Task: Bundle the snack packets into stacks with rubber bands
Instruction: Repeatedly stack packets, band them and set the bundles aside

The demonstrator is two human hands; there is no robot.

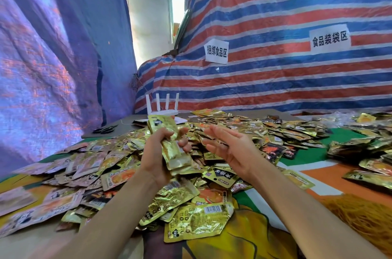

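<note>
One pair of black scissors (105, 130) is seen at 10 o'clock on the counter (125, 125), with one white router (164, 112) (four antennas) beside it. Crinkled gold-foil snack packets (182, 197) are heaped loose, uncountable. One flat stack (172, 152) is gripped upright by the left hand (158, 157), fingers curled. At its 3 o'clock the right hand (231, 148) is held flat, fingers straight, nothing held.
</note>
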